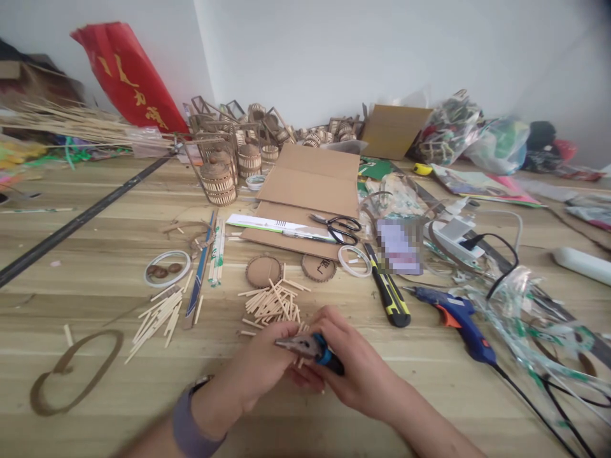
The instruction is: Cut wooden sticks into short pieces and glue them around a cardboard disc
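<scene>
Pliers [305, 346] with blue-and-black handles are in my right hand [358, 362], its fingers closed round the grips. Their metal jaws point left, across the thumb of my left hand [270, 353]. That hand is curled closed, and pale ends of short wooden sticks show between its fingers; most of what it holds is hidden. Just beyond my hands lies a loose heap of wooden sticks [274, 302]. Two round cardboard discs with ridged rims lie behind it, a plain disc [263, 271] and a marked disc [319, 268].
A glue gun [458, 318] and a utility knife [387, 286] lie at the right. Black-handled scissors [341, 228] rest on cardboard sheets [310, 184]. More sticks [160, 318] and a cardboard strip loop [76, 372] lie left. Small slatted buckets [218, 181] stand behind.
</scene>
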`<state>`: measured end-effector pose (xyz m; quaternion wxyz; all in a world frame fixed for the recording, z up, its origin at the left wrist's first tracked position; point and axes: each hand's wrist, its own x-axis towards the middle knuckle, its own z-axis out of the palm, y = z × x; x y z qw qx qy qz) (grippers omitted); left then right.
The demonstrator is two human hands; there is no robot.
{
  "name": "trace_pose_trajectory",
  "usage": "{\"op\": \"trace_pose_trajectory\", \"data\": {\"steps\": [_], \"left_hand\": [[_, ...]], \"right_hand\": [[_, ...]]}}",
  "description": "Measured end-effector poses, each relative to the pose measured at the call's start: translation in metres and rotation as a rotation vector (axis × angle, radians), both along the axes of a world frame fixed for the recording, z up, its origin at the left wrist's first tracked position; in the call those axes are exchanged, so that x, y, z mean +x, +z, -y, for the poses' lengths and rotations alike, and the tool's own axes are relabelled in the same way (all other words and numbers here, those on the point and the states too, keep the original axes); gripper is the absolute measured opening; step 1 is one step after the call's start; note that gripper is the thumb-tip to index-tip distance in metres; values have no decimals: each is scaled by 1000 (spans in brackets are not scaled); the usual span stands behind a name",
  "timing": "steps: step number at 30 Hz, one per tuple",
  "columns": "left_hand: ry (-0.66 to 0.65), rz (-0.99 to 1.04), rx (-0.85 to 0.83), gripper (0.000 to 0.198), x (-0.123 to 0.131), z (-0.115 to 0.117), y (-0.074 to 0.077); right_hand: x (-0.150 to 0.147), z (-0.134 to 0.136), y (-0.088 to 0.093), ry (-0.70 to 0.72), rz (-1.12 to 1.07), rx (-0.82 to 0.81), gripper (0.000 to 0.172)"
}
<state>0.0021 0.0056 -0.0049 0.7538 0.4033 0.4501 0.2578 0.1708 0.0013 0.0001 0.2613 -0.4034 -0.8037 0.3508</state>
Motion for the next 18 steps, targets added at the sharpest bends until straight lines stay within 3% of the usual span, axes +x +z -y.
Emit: {"op": "trace_pose_trajectory", "data": {"steps": [5, 11, 18], "left_hand": [[-26, 98, -100, 34, -1, 1, -4], [-67, 155, -86, 54, -2, -3, -4], [-198, 107, -33, 53, -8, -3, -5]], "right_hand": [[-1, -1, 3, -4, -67, -67, 10], [1, -4, 3, -159, -176, -206, 18], [1, -8, -1, -213, -136, -279, 33]]}}
